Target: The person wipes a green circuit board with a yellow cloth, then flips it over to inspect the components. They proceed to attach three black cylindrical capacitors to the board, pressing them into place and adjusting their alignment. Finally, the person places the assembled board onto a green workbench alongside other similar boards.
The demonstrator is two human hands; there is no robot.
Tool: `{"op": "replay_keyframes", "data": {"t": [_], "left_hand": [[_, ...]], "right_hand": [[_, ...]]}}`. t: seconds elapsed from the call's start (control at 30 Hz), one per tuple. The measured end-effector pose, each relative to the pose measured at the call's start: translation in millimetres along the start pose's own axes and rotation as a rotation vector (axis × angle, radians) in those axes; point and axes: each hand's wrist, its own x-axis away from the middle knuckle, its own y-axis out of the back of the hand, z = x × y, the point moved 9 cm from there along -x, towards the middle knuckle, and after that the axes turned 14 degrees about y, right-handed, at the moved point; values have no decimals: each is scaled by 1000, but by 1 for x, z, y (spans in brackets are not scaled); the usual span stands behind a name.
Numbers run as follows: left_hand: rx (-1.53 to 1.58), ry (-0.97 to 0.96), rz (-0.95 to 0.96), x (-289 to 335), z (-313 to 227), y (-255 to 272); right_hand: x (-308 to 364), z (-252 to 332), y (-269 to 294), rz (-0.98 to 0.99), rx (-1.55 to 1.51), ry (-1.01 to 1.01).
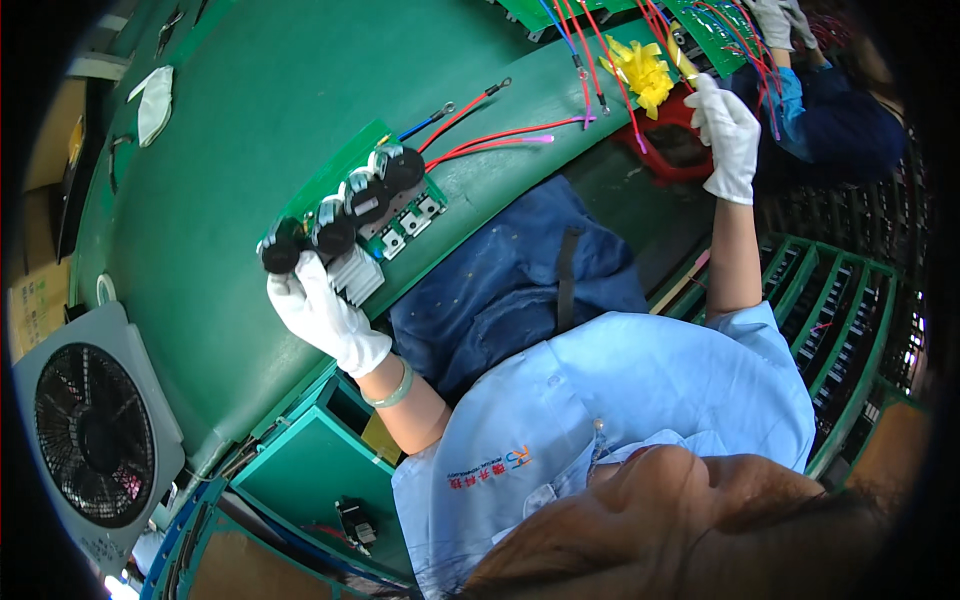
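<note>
My left hand [328, 312], in a white glove, is closed on the near-left end of a green circuit board [378, 140], at a black capacitor [283, 247]. The board carries several of these round black capacitors, a finned metal heatsink [357, 274], and red and blue wires [470, 140] running off to the right. At the upper right, my gloved right hand [728, 135] has its fingers bent against the end of a yellow strip [684, 62]. A bunch of yellow tape pieces [640, 76] lies just left of it.
A green worktable [210, 230] spreads under the board. Another wired circuit board [712, 35] is at the upper right, beside a co-worker's gloved hands [780, 22]. A fan [95, 430] stands at lower left, a green rack [830, 320] at right, and a red container [672, 150] below the table edge.
</note>
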Motion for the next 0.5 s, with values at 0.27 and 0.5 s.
{"op": "replay_keyframes", "data": {"t": [0.27,0.5], "left_hand": [[-148,162,-14,-18,-1,7],[-113,207,-50,-19,3,10]], "right_hand": [[-10,-66,-39,477,382,-149],[-30,-55,-42,735,846,35]]}}
